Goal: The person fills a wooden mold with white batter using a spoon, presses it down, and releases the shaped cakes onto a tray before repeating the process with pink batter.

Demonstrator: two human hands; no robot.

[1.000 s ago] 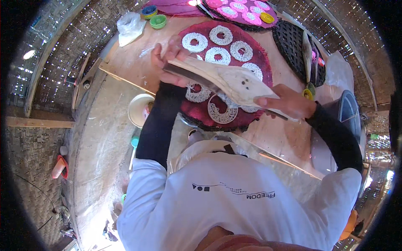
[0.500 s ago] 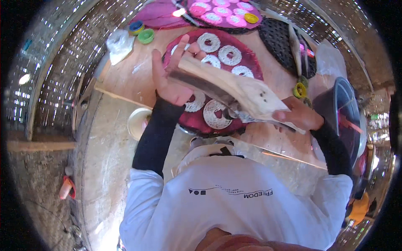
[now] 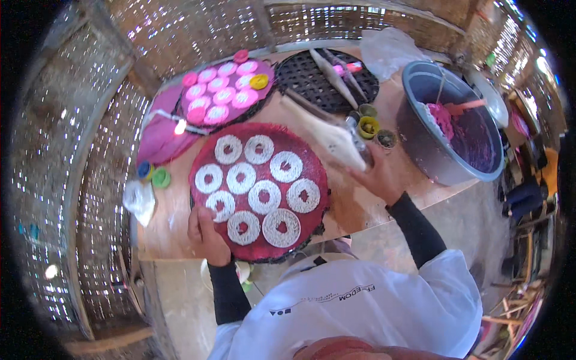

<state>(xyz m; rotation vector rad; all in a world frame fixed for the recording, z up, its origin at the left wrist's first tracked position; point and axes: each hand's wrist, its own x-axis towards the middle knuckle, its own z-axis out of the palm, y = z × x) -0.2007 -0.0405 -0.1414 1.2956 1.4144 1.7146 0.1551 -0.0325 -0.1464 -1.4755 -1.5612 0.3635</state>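
Observation:
In my right hand (image 3: 381, 177) is the near end of a pale wooden press (image 3: 333, 135), a long two-part lever with a darker strip; motion blurs it a little. It hangs over the table, right of a round dark-red tray (image 3: 207, 150). On the tray lie several white lacy rings (image 3: 241, 178) of extruded dough. My left hand (image 3: 210, 237) is at the tray's lower left rim, thumb over the edge and fingers along the outside, beside one ring (image 3: 220, 206). The undersides of those fingers are hidden.
A grey tub (image 3: 414, 144) with pink dough (image 3: 441, 120) stands at the right. Behind are a pink-covered tray (image 3: 243, 99) of rings and a black woven tray (image 3: 294, 72) bearing wooden sticks (image 3: 333, 78). Small cups (image 3: 368, 127) stand near the press; a plastic bag (image 3: 139, 201) lies left.
My left hand has left the press and come down to the tray's rim. My right hand has carried the press away from above the rings, and the view has turned rightward.

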